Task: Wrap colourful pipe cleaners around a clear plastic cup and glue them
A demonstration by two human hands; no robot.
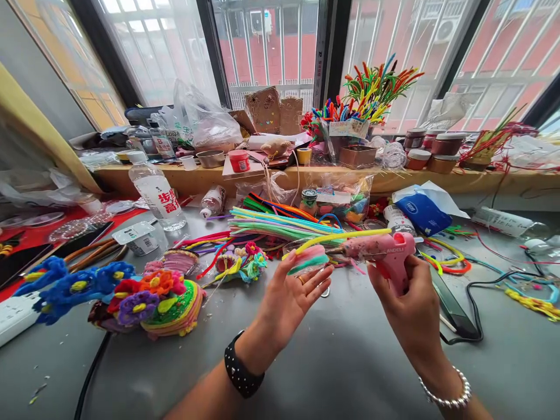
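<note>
My left hand (294, 291) is raised over the grey table (341, 361), fingers closed on a small coiled pipe-cleaner piece (307, 259) in pink, green and yellow, with a long yellow stem (350, 235) running off to the right. My right hand (405, 291) grips a pink hot glue gun (385, 252). Its nozzle points left at the coiled piece. A black cord (476, 297) trails from the gun to the right.
A finished pipe-cleaner flower basket (157, 300) and blue flowers (65, 280) lie at left. Loose coloured pipe cleaners (280, 224), a water bottle (155, 195), a blue tissue pack (422, 213) and jars crowd the back by the window sill.
</note>
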